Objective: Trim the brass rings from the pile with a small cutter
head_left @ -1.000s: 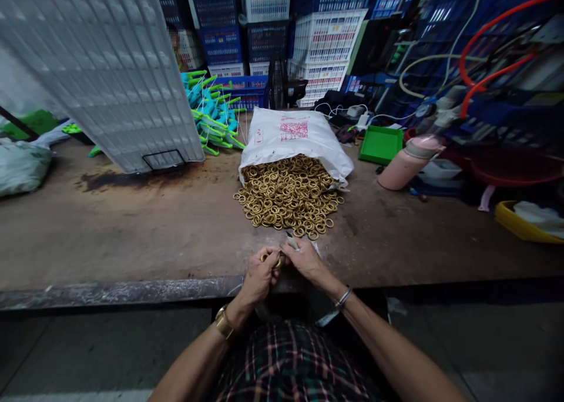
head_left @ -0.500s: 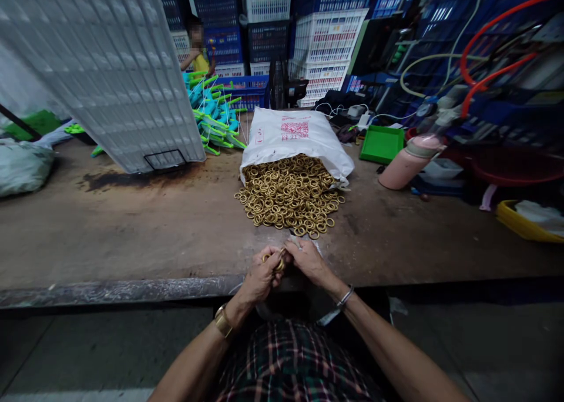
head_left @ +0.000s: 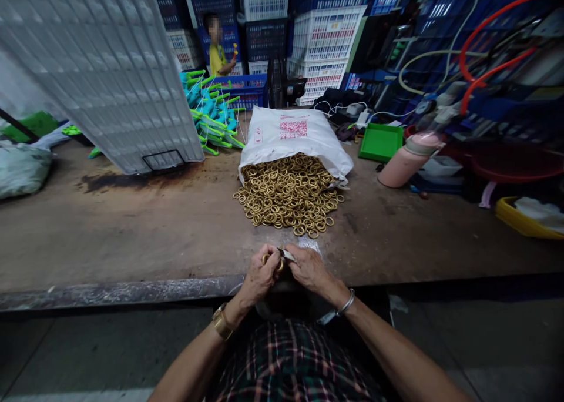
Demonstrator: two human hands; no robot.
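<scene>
Near the table's front edge, my left hand [head_left: 258,275] is closed around a few brass-coloured rings [head_left: 281,265]. My right hand [head_left: 312,270] is closed too, pinching a small knife-like tool [head_left: 288,255] with a pale body and a dark end. That end meets the rings at my left fingertips; whether it cuts or only touches, I cannot tell. Just beyond both hands lies a heap of the same rings [head_left: 288,199], spilling from the mouth of a white sack [head_left: 282,117] with red print.
A grey ribbed panel [head_left: 132,84] leans at the left, beside green and teal hangers [head_left: 215,117]. Right of the sack are a green tray [head_left: 381,142], a pink bottle [head_left: 403,164] and a yellow basin [head_left: 524,221]. A person [head_left: 217,55] stands behind, near stacked crates [head_left: 324,34].
My right hand has turned and drawn slightly right, and the small tool now shows between its fingers. My left hand keeps the rings. The person behind has moved right.
</scene>
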